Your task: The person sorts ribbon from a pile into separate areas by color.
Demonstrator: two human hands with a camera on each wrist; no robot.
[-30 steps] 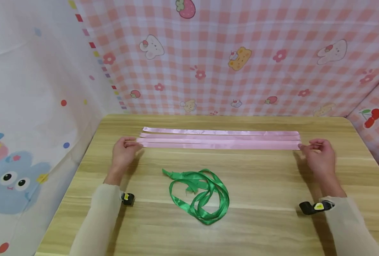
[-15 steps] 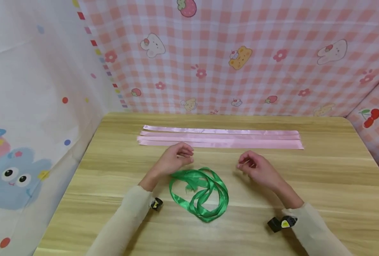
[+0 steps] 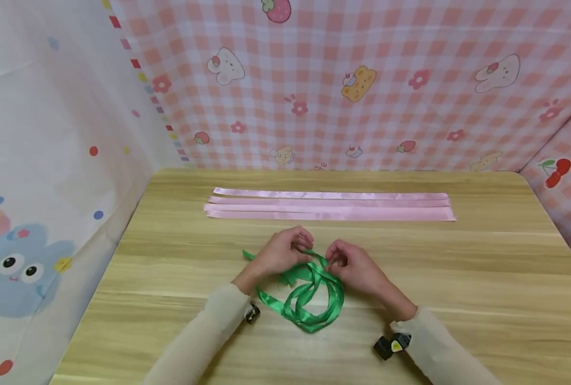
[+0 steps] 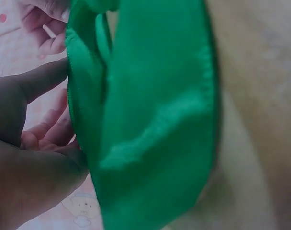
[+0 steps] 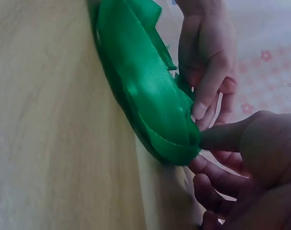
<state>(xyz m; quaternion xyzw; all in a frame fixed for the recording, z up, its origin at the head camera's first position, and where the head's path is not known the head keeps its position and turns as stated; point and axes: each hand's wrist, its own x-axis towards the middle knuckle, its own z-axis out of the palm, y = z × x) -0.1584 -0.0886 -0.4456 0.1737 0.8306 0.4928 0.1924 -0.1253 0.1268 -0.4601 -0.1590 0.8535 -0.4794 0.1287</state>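
Note:
A loosely coiled green satin ribbon (image 3: 310, 324) lies on the table in front of me. At its far left side is my left hand (image 3: 284, 251). In the left wrist view its thumb and forefinger (image 4: 45, 79) are spread apart, their tips at the ribbon's edge. My right hand (image 3: 357, 268) pinches the coil's far right side; in the right wrist view a fold sits between its thumb (image 5: 222, 137) and fingers. Part of the left hand's fingertips is hidden behind the ribbon in the left wrist view.
Several pink ribbon strips (image 3: 333, 215) lie side by side across the back of the wooden table (image 3: 497, 272). A pink checked cloth (image 3: 386, 123) hangs behind it, and a white printed cloth (image 3: 63, 187) hangs on the left.
Both hands have left the ends of the pink strips and come inward and nearer to the green ribbon. The right hand has taken hold of it. The pink strips now lie untouched.

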